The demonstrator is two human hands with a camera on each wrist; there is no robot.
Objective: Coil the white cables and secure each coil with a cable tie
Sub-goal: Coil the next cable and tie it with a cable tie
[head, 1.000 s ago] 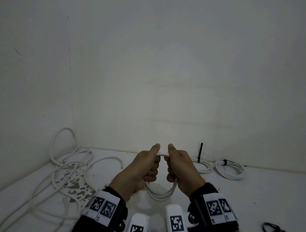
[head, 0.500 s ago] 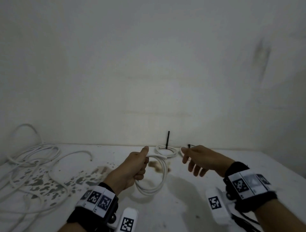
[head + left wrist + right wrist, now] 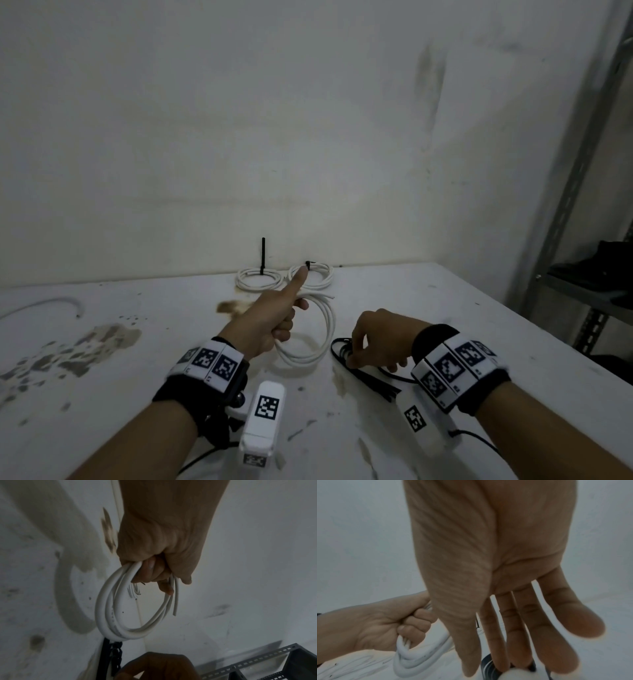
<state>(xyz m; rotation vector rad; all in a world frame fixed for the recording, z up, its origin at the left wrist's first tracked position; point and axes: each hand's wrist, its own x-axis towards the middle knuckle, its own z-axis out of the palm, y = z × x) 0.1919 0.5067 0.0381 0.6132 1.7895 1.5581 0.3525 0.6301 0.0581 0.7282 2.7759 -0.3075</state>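
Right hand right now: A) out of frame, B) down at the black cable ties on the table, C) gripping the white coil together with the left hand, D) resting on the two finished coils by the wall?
B: the right hand is lowered onto the black cable ties on the table, fingers extended toward them, while only the left hand holds the white coil.

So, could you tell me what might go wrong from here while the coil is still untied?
The left hand alone grips the white coil, and a free cable end sticks out past the fingers, so a loop may spring loose. The right hand reaches with straight fingers into the bundle of black cable ties, so it may lift several at once or fumble them. The held coil hangs close to that bundle and could snag it.
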